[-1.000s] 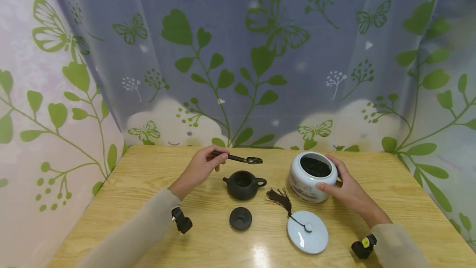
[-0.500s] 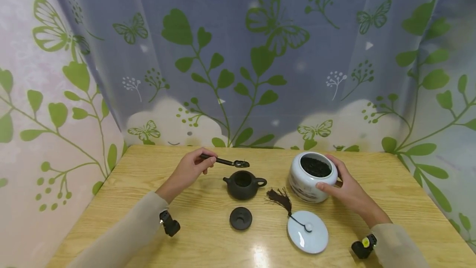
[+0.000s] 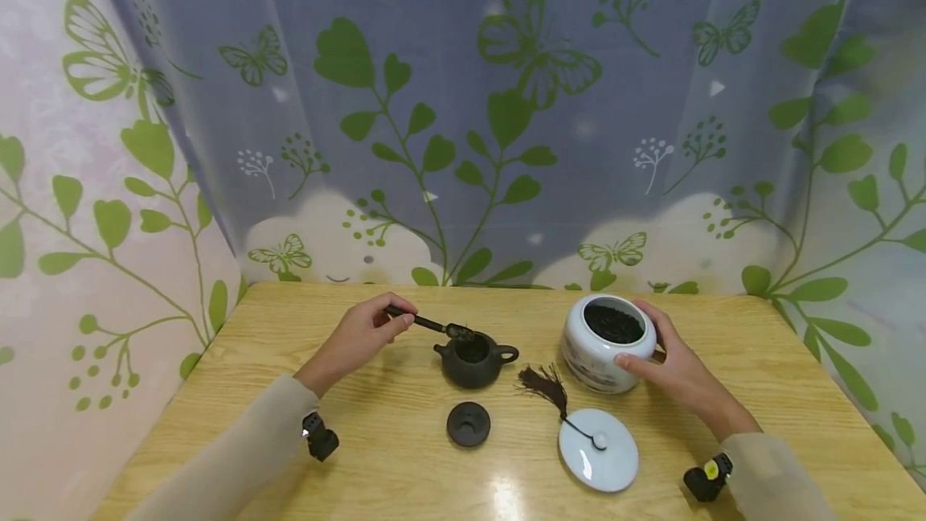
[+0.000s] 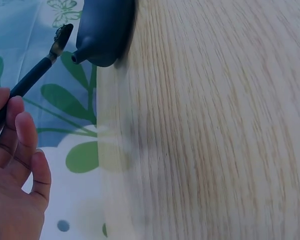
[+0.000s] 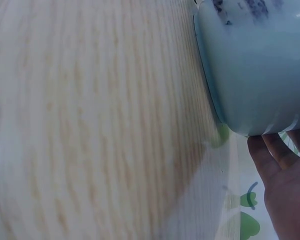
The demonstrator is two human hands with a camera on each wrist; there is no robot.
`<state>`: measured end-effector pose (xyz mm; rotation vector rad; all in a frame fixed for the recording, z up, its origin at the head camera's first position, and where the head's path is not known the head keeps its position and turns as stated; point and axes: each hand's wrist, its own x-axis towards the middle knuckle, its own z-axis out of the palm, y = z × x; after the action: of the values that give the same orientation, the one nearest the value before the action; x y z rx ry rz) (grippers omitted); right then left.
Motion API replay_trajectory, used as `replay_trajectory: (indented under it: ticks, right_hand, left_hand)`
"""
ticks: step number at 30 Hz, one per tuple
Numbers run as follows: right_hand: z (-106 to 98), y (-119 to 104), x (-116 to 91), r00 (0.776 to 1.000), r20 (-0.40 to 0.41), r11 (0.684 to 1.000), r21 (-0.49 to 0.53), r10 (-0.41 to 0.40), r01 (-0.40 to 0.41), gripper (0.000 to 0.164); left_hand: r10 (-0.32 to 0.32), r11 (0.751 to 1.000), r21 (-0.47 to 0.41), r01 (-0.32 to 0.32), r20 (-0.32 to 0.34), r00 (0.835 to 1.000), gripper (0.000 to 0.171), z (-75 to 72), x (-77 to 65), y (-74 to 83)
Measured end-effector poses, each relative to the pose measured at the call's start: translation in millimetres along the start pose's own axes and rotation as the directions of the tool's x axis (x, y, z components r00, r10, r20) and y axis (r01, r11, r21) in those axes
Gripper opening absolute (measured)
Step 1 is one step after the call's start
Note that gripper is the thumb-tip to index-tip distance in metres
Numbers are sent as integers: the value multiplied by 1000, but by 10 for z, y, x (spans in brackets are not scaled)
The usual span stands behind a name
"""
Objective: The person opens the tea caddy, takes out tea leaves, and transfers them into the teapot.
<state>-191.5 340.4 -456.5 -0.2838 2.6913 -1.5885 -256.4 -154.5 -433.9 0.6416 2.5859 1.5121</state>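
Observation:
My left hand (image 3: 358,338) pinches the black handle of a tea scoop (image 3: 428,323) between thumb and fingers. The scoop's head, with dark leaves on it, slants down at the mouth of a small dark teapot (image 3: 473,372). From the left wrist view, the scoop (image 4: 36,76) points toward the teapot (image 4: 104,35) near its spout. My right hand (image 3: 680,372) grips a white porcelain tea jar (image 3: 589,356), thumb at the front and fingers behind. Dark tea leaves fill much of the jar, which tilts toward the left. In the right wrist view, fingers lie against the jar's wall (image 5: 262,75).
On the wooden table (image 3: 391,457), a round dark teapot lid (image 3: 469,426) lies in front of the teapot. Nearer the right arm is the white jar lid (image 3: 611,469), with a brown tassel (image 3: 544,388) tied to its knob. A patterned curtain (image 3: 463,143) hangs behind.
My left hand has moved left with the scoop, bringing its head over the teapot, then lowering and tipping it at the mouth. The right hand and jar stay in place.

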Motion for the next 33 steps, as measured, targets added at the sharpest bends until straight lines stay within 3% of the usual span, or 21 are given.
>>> replay_trajectory:
  ticks: [11,33]
  right_hand:
    - [-8,26,12,1000,0,1000,-16,-3,3,99]
    - [-5,8,2,1000,1,1000,-2,-14,14,98]
  left_hand:
    - [33,994,102,-33,2,999,20,0,3,33]
    - [118,975,190,-118,12,993,22,17,-11,77]
